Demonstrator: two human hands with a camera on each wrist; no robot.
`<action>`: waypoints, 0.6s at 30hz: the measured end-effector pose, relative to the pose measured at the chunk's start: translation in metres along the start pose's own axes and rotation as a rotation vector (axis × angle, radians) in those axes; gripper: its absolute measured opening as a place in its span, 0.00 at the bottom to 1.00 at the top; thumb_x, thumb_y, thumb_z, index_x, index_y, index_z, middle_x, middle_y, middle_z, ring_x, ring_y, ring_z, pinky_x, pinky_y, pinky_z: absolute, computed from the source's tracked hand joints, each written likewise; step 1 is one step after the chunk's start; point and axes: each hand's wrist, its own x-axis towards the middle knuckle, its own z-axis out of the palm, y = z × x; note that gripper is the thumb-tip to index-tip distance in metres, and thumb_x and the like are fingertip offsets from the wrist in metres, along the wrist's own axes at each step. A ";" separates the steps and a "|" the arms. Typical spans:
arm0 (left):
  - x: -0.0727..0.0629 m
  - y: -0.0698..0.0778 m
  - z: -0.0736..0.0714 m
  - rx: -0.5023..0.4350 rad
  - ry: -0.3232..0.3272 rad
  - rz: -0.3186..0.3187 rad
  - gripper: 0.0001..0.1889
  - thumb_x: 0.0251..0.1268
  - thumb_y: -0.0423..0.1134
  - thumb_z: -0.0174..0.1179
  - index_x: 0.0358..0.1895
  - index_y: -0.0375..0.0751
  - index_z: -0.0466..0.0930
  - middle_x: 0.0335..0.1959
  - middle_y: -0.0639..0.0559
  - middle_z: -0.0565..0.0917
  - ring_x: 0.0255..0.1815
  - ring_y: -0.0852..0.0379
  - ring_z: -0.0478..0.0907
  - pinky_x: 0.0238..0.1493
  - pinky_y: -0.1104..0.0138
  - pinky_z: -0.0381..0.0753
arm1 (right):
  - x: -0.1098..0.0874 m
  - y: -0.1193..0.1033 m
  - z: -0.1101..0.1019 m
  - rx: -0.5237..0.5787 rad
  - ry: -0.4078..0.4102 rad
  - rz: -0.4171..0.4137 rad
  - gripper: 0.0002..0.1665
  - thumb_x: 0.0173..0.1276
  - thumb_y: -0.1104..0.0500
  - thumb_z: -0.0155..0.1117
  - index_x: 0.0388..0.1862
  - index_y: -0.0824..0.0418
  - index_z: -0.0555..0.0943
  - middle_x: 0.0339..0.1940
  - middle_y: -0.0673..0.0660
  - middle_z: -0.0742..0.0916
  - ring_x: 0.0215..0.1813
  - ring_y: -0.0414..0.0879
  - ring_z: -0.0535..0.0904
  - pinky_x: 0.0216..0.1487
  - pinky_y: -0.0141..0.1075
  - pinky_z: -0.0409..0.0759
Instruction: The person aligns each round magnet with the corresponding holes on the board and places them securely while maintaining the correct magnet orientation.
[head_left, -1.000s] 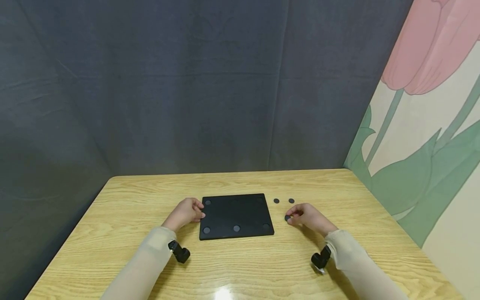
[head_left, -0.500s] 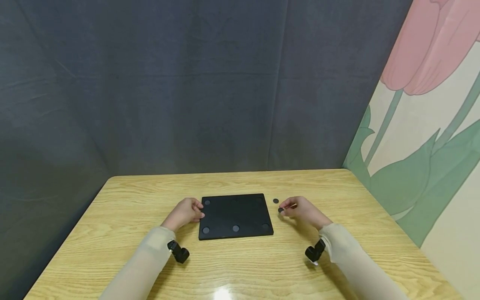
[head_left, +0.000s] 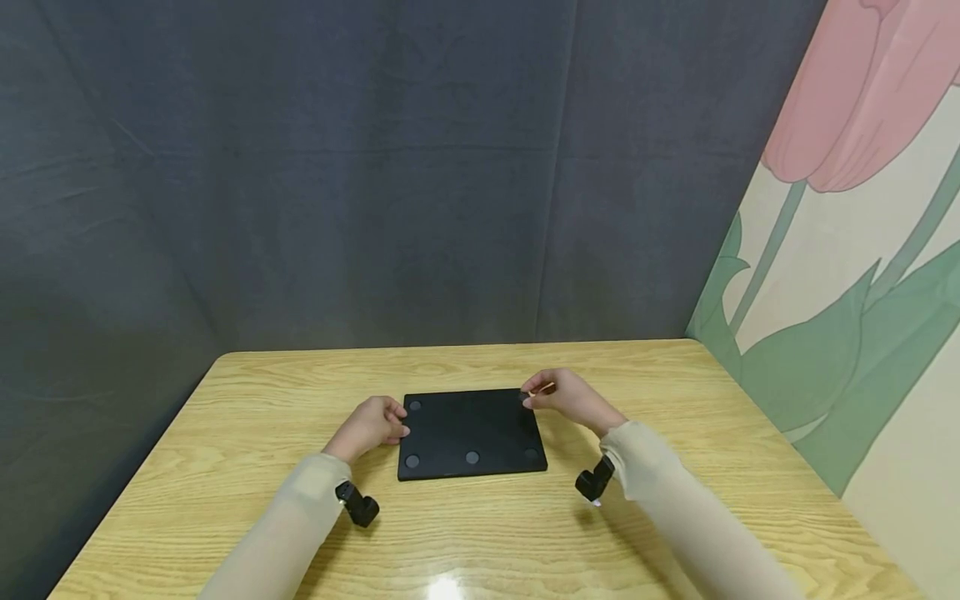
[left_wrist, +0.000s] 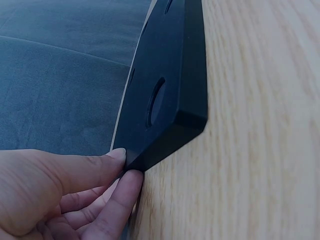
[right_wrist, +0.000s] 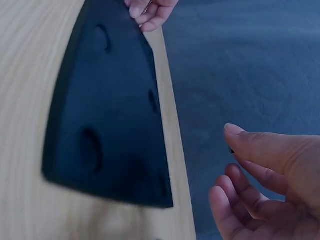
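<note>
A flat black rectangular board (head_left: 465,429) with round recesses lies on the table. My left hand (head_left: 375,422) holds its left edge; in the left wrist view the thumb and a bent finger pinch the rim beside a round recess (left_wrist: 158,105). My right hand (head_left: 568,398) is over the board's far right corner, with a small black disc (right_wrist: 231,150) pinched between thumb and forefinger. Only the disc's edge shows in the right wrist view. Whether the grey circles in the near recesses are discs, I cannot tell.
The wooden table (head_left: 465,542) runs up to a dark curtain (head_left: 390,208) at the back. On the right stands a wall (head_left: 862,333) painted with tulips. The spot where loose discs lay is hidden behind my right hand.
My right hand has carried the disc leftward and away from me, from the table right of the board to its far right corner. The left hand and the board have stayed put.
</note>
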 end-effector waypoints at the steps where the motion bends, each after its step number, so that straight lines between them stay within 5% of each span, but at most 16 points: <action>1: 0.000 0.000 0.000 0.002 0.000 0.002 0.12 0.60 0.24 0.63 0.46 0.29 0.76 0.31 0.44 0.75 0.33 0.54 0.80 0.38 0.63 0.84 | 0.002 -0.003 0.001 0.000 0.000 -0.001 0.13 0.67 0.60 0.66 0.48 0.63 0.81 0.42 0.57 0.83 0.41 0.45 0.79 0.51 0.50 0.77; 9: 0.002 -0.001 0.001 0.010 0.002 0.002 0.11 0.60 0.24 0.62 0.45 0.29 0.76 0.30 0.44 0.75 0.31 0.54 0.79 0.37 0.64 0.84 | 0.021 -0.019 0.009 0.013 0.025 -0.001 0.12 0.66 0.59 0.66 0.48 0.61 0.81 0.45 0.57 0.82 0.43 0.52 0.78 0.37 0.40 0.74; 14: 0.003 -0.002 0.001 0.007 -0.001 0.001 0.10 0.60 0.24 0.62 0.44 0.29 0.76 0.31 0.44 0.76 0.32 0.54 0.79 0.37 0.64 0.84 | 0.032 -0.026 0.015 0.024 0.041 -0.023 0.12 0.65 0.59 0.67 0.47 0.61 0.81 0.44 0.57 0.82 0.44 0.49 0.79 0.51 0.48 0.78; 18: 0.004 -0.002 0.001 0.001 -0.002 -0.003 0.10 0.59 0.24 0.63 0.44 0.30 0.77 0.31 0.44 0.76 0.32 0.54 0.79 0.38 0.64 0.84 | 0.041 -0.029 0.020 0.033 0.045 -0.058 0.13 0.64 0.62 0.67 0.47 0.64 0.81 0.43 0.58 0.82 0.43 0.49 0.79 0.51 0.45 0.79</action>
